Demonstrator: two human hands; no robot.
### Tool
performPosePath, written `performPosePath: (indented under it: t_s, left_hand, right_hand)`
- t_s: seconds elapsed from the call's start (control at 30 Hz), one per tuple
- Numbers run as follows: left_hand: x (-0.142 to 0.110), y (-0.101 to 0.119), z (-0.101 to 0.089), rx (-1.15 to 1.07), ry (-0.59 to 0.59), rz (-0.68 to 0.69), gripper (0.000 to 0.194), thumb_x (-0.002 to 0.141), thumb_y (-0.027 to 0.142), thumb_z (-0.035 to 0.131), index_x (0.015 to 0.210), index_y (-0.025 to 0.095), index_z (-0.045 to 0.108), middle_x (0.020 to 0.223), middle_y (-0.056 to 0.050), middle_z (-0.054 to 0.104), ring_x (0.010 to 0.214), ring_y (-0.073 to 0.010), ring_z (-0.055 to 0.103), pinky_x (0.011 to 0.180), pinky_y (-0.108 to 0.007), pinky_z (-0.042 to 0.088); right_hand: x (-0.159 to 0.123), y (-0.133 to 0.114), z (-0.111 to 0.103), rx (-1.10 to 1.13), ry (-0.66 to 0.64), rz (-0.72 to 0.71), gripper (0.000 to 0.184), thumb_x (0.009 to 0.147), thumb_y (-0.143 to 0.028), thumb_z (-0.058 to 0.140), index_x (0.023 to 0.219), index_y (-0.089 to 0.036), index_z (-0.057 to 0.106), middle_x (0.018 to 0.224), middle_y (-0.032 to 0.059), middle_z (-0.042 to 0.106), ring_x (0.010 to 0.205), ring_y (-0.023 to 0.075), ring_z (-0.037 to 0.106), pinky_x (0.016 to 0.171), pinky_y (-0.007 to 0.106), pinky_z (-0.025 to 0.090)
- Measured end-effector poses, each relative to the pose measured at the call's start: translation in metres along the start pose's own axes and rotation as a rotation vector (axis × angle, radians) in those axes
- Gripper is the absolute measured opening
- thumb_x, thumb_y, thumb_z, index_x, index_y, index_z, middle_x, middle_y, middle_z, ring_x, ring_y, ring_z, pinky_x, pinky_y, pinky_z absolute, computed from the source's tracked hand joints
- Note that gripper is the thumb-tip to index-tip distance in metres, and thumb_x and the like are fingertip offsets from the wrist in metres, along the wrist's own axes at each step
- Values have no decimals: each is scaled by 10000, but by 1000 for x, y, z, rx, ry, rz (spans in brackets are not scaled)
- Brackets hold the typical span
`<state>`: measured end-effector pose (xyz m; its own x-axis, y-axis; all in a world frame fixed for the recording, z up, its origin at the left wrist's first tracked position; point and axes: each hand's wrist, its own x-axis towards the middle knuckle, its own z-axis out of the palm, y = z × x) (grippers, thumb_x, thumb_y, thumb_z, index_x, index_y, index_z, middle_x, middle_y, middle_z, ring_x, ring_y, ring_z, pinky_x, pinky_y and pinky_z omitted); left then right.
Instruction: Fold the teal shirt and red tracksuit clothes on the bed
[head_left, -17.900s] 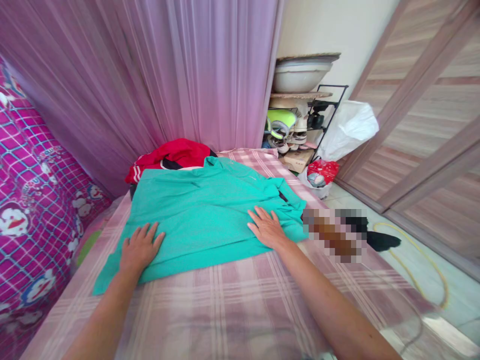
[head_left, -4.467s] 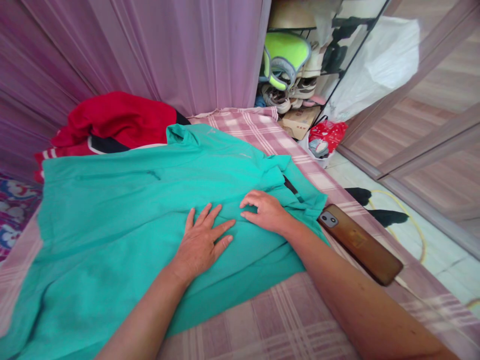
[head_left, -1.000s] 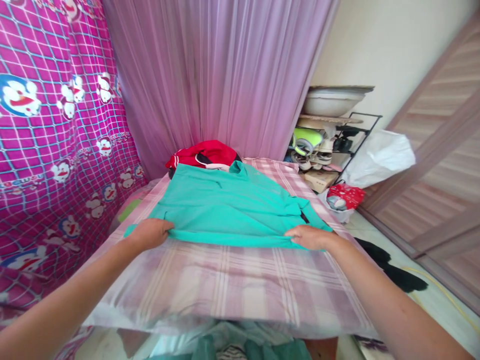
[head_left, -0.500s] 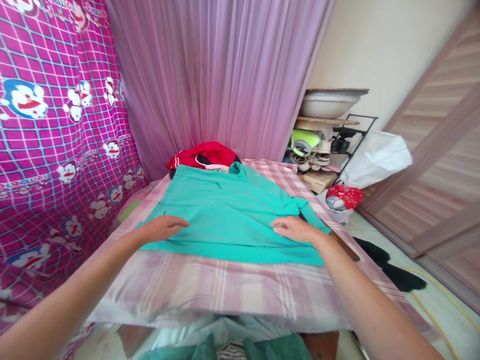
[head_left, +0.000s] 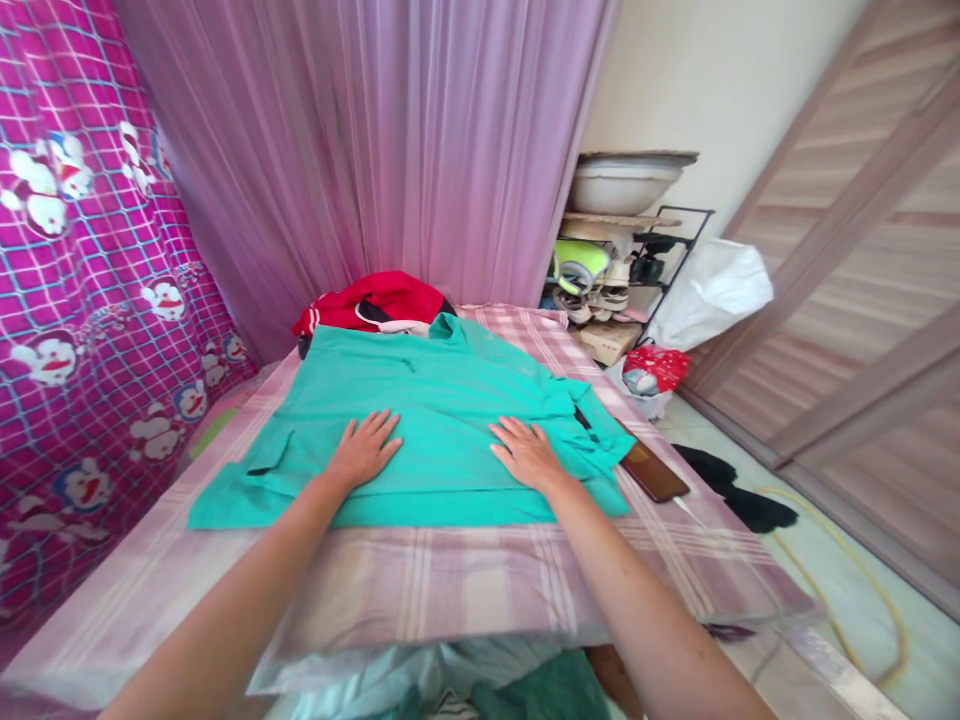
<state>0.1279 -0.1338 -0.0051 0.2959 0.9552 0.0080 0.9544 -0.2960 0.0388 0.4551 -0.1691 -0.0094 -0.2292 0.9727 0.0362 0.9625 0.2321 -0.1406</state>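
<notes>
A teal short-sleeved shirt (head_left: pixel 442 385) lies spread sideways over a table with a pink-and-white checked cloth (head_left: pixel 480 580). Flat on its near half rests my left hand (head_left: pixel 365 447), palm down with the fingers apart. My right hand (head_left: pixel 526 452) also lies palm down on the fabric, a little way to the right, fingers spread. Small creases run across the shirt, and its collar end points to the right. Neither hand grips any cloth.
Behind the shirt is a heap of red clothing (head_left: pixel 390 295). At the table's right edge lies a brown phone (head_left: pixel 651 470) with a white cable. A shoe rack (head_left: pixel 622 270) stands back right, and a purple curtain (head_left: pixel 360 150) hangs behind.
Both hands have come closer together and now lie flat with fingers spread on the shirt. The view has shifted, showing more of the shirt's left edge and the phone.
</notes>
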Motion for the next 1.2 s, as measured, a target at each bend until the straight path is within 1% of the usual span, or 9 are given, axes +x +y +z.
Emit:
performPosePath:
  t_s: [0.1,0.17,0.3,0.47,0.53,0.83,1.0,1.2]
  left_hand:
    - [1,-2,0,0,19,13,583,995,485,273,1539,276,299,1615,-41,275,1488,-255,241,1188,-523,204]
    - [1,-3,1,2,42,19,582,993,488,281,1536,281,307,1608,-47,292,1482,-258,258,1183,-523,216]
    - [3,-4,2,-5,52,24,589,991,494,279,1536,274,307,1607,-61,295,1479,-270,266,1175,-536,226]
    - [4,-3,-4,-35,-18,17,612,980,502,284,1542,259,289,1620,-58,261,1489,-269,236,1182,-537,205]
    - [5,-3,-5,-39,-27,8,617,977,504,284,1542,259,288,1620,-55,262,1490,-265,235,1184,-532,200]
    - [7,-8,-1,-40,-7,13,621,964,541,276,1534,297,303,1608,-48,300,1479,-256,266,1173,-506,227]
    - [6,-5,-2,-65,-15,-5,617,966,535,286,1535,297,301,1616,-38,279,1488,-250,243,1187,-500,199]
    - [1,-2,-1,-96,8,-8,609,964,538,305,1526,305,320,1612,-31,290,1489,-246,240,1195,-501,185]
  right_hand:
    - [-8,24,0,-39,49,107,523,1016,-478,281,1457,-271,472,1575,64,368,1457,240,295,1183,470,198]
    - [-11,29,-1,-48,74,135,517,1017,-462,291,1446,-251,487,1560,76,393,1448,242,310,1181,468,201]
    - [-13,24,-1,-60,120,146,492,1014,-435,325,1425,-237,511,1539,80,427,1435,239,333,1177,452,212]
    - [-12,22,-1,-56,122,154,480,1010,-423,334,1422,-255,513,1541,74,425,1430,237,343,1172,455,226]
    - [-11,24,0,-56,113,157,488,1009,-428,331,1429,-251,505,1544,79,419,1431,239,340,1173,456,226]
    - [-9,25,1,-51,112,155,489,1007,-431,326,1439,-274,493,1547,67,415,1434,228,335,1180,457,220]
    - [-9,26,3,-59,130,155,475,1004,-430,338,1425,-291,510,1533,59,438,1423,230,356,1172,456,239]
    - [-6,32,12,-81,152,145,479,1002,-415,341,1422,-262,516,1521,74,453,1412,228,376,1167,458,257]
